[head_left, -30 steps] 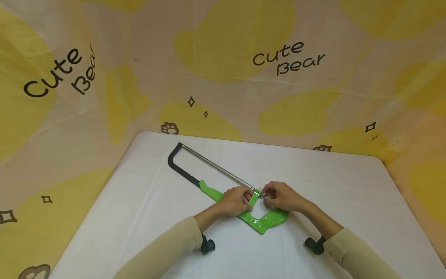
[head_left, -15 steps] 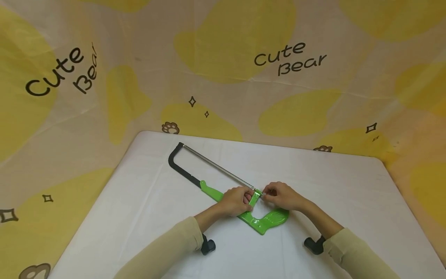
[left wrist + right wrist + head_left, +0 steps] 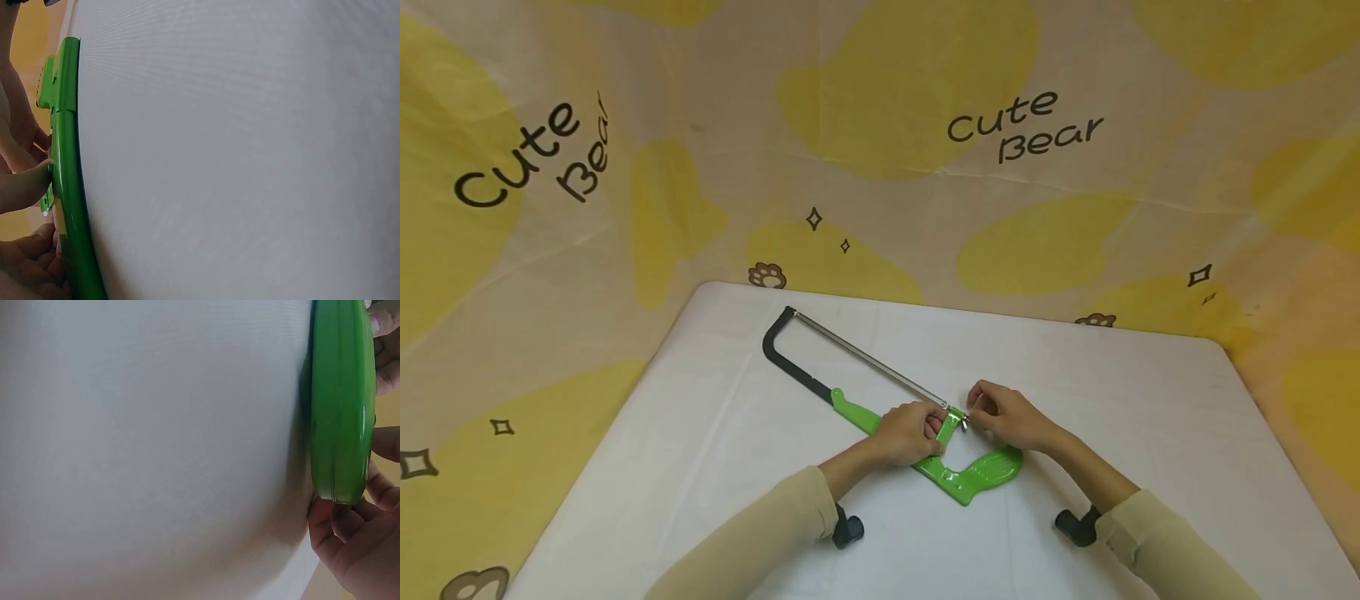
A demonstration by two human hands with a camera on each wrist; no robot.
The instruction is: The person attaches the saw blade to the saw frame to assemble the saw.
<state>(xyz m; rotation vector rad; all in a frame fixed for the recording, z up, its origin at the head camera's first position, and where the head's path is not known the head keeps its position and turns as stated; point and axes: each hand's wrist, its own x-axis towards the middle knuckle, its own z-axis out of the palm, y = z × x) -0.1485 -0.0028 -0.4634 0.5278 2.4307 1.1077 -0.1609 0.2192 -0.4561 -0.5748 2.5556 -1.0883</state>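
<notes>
A hacksaw with a green frame and handle (image 3: 996, 468), a black front bow (image 3: 797, 375) and a silver blade (image 3: 872, 360) lies on the white table. My left hand (image 3: 904, 433) grips its green frame beside the blade's near end, thumb on the near side. At that end a small metal wing nut (image 3: 965, 423) sticks out of the green post. My right hand (image 3: 1011, 418) is right at the wing nut, its thumb tip beside it and the index finger raised with a gap between them. In the right wrist view the green handle (image 3: 340, 406) hides part of the fingers.
The white table (image 3: 715, 500) has rounded far corners. A yellow and beige patterned cloth (image 3: 880, 167) hangs behind and beside it. Black wrist camera mounts (image 3: 848, 531) stick out under both sleeves.
The right fingers were around the wing nut and pinching it; now the index finger has lifted up and away, and more of the nut shows. The left hand and the hacksaw stay in place.
</notes>
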